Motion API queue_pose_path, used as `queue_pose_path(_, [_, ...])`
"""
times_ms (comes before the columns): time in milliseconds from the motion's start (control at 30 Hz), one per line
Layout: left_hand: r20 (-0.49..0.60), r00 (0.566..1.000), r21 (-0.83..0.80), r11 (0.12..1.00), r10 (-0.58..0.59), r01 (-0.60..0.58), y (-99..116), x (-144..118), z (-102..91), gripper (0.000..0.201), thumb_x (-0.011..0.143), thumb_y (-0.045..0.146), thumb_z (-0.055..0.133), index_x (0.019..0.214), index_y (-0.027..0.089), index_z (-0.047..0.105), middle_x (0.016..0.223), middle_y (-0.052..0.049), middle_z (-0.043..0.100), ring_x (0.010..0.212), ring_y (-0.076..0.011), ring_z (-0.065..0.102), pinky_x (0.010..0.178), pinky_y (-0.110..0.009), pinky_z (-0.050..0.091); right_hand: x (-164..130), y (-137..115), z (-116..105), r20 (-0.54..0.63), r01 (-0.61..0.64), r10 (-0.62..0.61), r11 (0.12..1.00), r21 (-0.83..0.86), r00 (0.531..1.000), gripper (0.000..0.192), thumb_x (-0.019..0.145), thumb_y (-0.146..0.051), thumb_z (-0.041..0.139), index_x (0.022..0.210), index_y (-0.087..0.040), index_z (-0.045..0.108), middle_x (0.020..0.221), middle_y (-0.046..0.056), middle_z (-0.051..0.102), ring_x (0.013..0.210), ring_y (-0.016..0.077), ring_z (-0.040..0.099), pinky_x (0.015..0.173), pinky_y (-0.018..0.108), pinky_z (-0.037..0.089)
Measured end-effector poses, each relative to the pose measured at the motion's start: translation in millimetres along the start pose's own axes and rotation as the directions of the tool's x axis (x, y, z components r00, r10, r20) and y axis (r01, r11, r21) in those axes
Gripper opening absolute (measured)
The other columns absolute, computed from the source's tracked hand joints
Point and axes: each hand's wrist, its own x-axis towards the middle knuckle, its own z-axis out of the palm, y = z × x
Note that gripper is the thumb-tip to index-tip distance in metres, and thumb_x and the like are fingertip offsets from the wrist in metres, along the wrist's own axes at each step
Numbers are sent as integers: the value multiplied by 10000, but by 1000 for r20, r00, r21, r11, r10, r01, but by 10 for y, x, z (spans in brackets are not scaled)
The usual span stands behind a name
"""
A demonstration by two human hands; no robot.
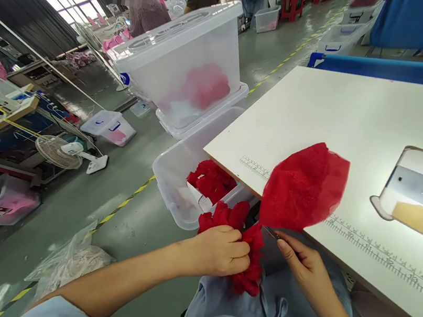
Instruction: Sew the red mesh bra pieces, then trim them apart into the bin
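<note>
Left hand curled, right hand pinched

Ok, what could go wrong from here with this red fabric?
The small metal tool in the right hand points at the sheer red piece, so it might snag it. That piece overhangs the white tabletop's near edge and could slip off. The bunched red fabric hangs loosely below the left hand; a slack grip might drop it.
</note>
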Motion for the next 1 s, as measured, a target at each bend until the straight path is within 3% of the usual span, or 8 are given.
queue_pose_path(333, [27,1000,-11,1000,7,-7,37,-10,-76,181,910,97,553,750,181,541,698,6,498,603,-137,375,555,-296,296,57,-59,104,35,27,-28,999,31,999,648,773,-765,576,1040,-214,786,1104,104,751,1049,354,693,976,515,532])
queue_pose_path(600, [28,1000,-43,999,14,-13,48,-85,-53,182,902,111,569,739,184,538,706,-2,496,610,-146,380,565,-306,304,27,5,78,60,21,-20,1000,-12,998,610,800,-736,566,1008,-208,792,1043,100,771,979,347,713,876,468,579])
queue_pose_path(833, [0,1000,-52,998,31,-31,54,-76,-86,186,887,109,581,719,181,549,684,4,491,601,-145,385,555,-305,314,36,-27,138,141,53,-55,998,18,988,502,873,-624,555,1070,-217,772,1075,90,763,1010,325,693,897,437,544])
queue_pose_path(1000, [8,999,-36,998,45,-45,56,-53,-142,204,896,108,568,709,186,543,677,2,481,604,-143,387,557,-297,320,37,-21,159,181,62,-67,998,31,981,401,903,-530,544,1013,-211,761,976,71,758,948,298,677,848,390,522])
